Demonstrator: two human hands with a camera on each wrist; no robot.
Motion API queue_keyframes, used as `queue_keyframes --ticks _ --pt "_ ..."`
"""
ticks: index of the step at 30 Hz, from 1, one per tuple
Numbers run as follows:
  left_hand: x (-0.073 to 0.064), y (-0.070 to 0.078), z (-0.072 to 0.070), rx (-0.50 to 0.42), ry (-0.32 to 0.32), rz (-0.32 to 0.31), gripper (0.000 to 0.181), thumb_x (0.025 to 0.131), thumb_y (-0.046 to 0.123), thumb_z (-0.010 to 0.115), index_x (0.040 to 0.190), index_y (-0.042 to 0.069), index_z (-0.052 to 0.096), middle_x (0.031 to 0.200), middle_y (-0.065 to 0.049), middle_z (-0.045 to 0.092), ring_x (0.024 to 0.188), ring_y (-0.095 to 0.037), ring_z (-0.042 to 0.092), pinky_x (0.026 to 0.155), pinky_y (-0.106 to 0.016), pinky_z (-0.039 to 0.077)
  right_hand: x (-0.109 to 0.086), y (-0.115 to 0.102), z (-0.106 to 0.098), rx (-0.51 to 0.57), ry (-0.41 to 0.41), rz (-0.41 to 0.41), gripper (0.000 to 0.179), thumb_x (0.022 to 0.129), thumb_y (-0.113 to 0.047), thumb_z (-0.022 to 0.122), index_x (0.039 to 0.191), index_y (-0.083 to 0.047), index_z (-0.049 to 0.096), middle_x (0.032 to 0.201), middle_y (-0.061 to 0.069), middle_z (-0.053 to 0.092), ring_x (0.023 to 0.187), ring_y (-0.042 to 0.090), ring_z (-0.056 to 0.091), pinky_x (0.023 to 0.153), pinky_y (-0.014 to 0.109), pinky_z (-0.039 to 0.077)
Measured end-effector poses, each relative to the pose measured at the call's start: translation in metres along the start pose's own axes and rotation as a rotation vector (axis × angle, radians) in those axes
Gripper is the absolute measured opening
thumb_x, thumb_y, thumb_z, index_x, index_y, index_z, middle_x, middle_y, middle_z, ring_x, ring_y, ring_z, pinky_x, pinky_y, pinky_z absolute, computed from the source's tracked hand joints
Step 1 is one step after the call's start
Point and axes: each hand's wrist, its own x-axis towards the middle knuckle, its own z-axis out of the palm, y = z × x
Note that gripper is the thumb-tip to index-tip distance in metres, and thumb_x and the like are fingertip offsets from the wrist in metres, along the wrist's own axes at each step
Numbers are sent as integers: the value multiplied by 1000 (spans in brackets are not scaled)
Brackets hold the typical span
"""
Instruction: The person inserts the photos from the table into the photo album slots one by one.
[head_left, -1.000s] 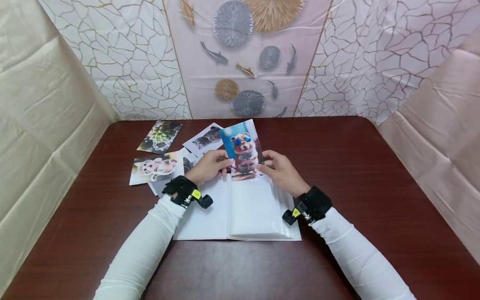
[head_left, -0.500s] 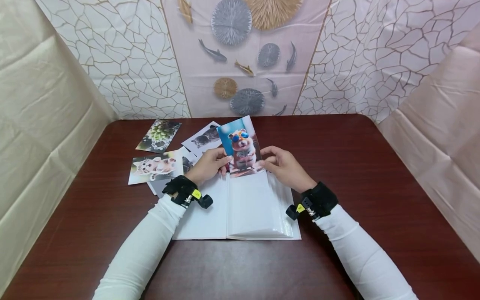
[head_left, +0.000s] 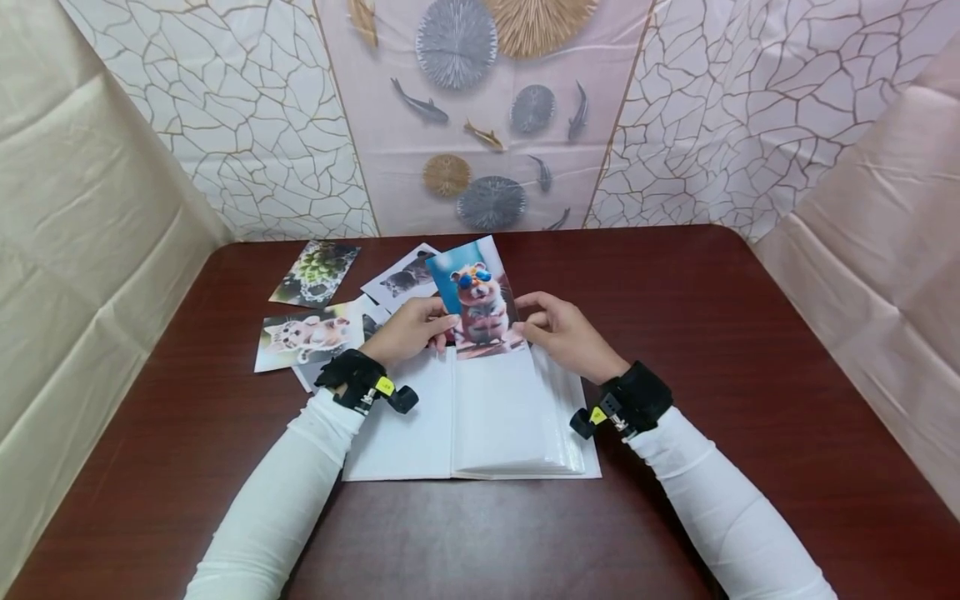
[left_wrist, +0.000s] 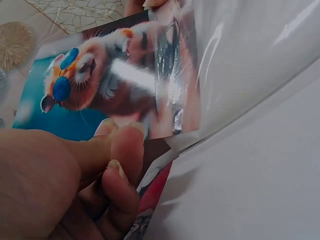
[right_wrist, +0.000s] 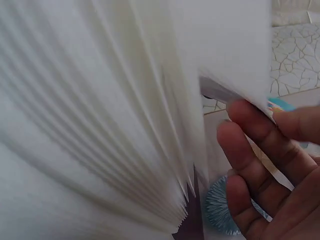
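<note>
A glossy photo of a hamster in blue sunglasses [head_left: 480, 304] stands at the top of an open white photo album [head_left: 397, 425]. Its lower end lies under the clear plastic of the right-hand page's sleeve [left_wrist: 240, 65], as the left wrist view shows. My left hand [head_left: 408, 329] pinches the photo's left edge between thumb and fingers. At the right edge, my right hand [head_left: 566, 337] pinches the top of the album page [right_wrist: 235, 45] beside the photo, thumb in front and fingers behind. How much of the photo that pinch includes is hidden.
Left of the album lie loose photos: a white kitten photo [head_left: 307, 337], a succulent photo [head_left: 315, 273] and a grey cat photo [head_left: 405, 277], some overlapping. The dark wooden table [head_left: 712, 333] meets patterned cloth at the back and plain cloth at both sides.
The photo rose slightly, then came down again a little. My right thumb has drawn back from the photo's front toward its right edge. My left hand keeps its pinch.
</note>
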Motion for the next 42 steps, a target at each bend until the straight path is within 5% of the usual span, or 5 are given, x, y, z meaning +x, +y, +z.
queue_keyframes --ticks 7,19,23,30,42 --pt "1 -2 0 28 -32 30 21 106 19 55 91 5 60 69 -2 58 66 -17 53 66 -26 40 -1 0 -2 0 -57 -15 54 100 -8 63 148 -2 40 95 12 73 82 19 57 80 36 37" --pt "1 -1 1 -100 -29 27 24 104 14 58 127 9 57 85 -3 60 66 -15 54 65 -25 44 -1 -2 -1 0 -34 -20 51 100 -10 64 146 -1 43 86 12 64 59 16 31 57 30 28" --pt "2 0 2 -228 14 14 68 104 15 58 159 27 21 97 -4 60 70 -15 55 66 -25 48 -1 -1 0 -10 -27 -15 50 100 -11 64 145 -1 44 86 10 63 61 16 33 57 29 29" --pt "4 2 5 -274 86 72 91 103 16 60 151 64 -1 98 -8 59 71 -19 56 64 -30 48 -2 0 1 8 -34 -31 49 100 -10 64 144 -1 45 88 12 65 60 16 33 58 30 29" --pt "4 1 7 -258 65 111 76 106 15 54 157 51 11 85 -8 54 64 -20 57 63 -29 51 -2 0 2 56 -71 -63 46 101 -7 61 144 -2 45 89 12 63 63 15 34 62 30 29"
